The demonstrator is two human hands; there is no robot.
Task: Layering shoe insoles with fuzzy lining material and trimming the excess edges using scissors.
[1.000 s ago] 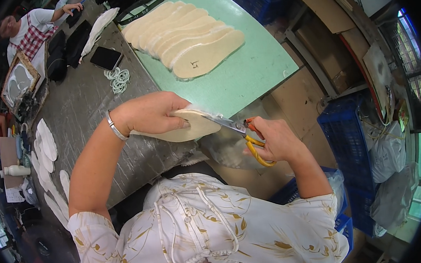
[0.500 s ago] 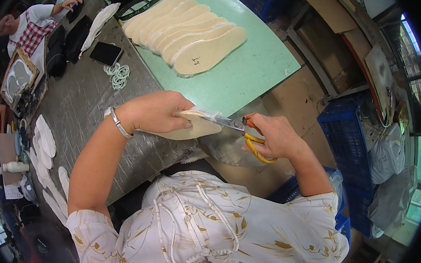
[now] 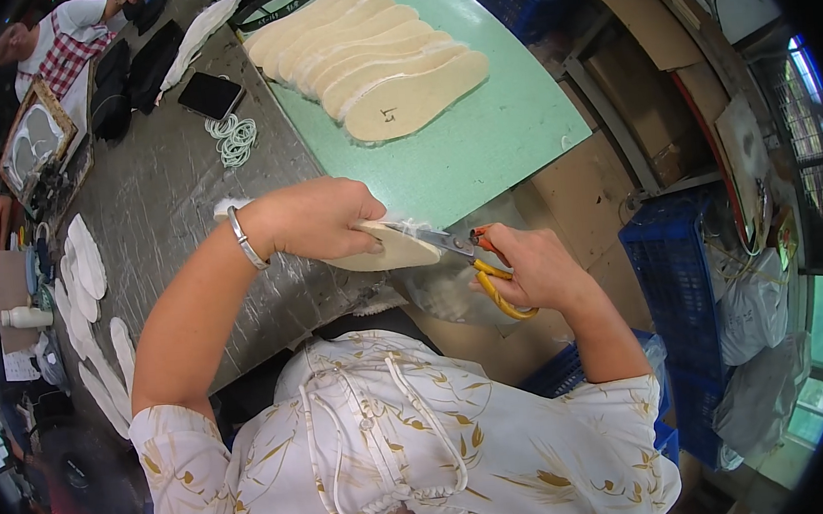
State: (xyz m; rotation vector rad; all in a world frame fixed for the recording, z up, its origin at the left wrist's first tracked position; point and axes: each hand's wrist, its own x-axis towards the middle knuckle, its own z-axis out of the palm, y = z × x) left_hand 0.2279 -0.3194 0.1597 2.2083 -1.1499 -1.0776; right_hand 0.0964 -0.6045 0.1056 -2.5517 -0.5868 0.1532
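Observation:
My left hand point(image 3: 330, 217) is closed on a cream insole point(image 3: 393, 249) with white fluff along its edge, held above the dark table's near corner. In my right hand point(image 3: 537, 268) is a pair of scissors point(image 3: 494, 289) with yellow and orange wrapped handles. Its blades point left and lie against the fluffy edge, close to my left fingers. The blade tips are partly hidden in the fluff. Farther off, a fanned row of cream insoles point(image 3: 417, 95) lies overlapping on the green board, the nearest one bearing a handwritten mark.
The green board point(image 3: 517, 120) adjoins the dark table point(image 3: 171, 190). A phone point(image 3: 212, 96) and pale looped bands point(image 3: 233, 140) lie left of the insoles. White insole-like pieces point(image 3: 87, 261) lie at far left. Blue crates point(image 3: 669, 264) stand at right. Another person point(image 3: 70, 42) is at upper left.
My left hand and the insole have shifted slightly right. The scissors have moved slightly left, deeper along the fluffy edge. The whole view has shifted a little.

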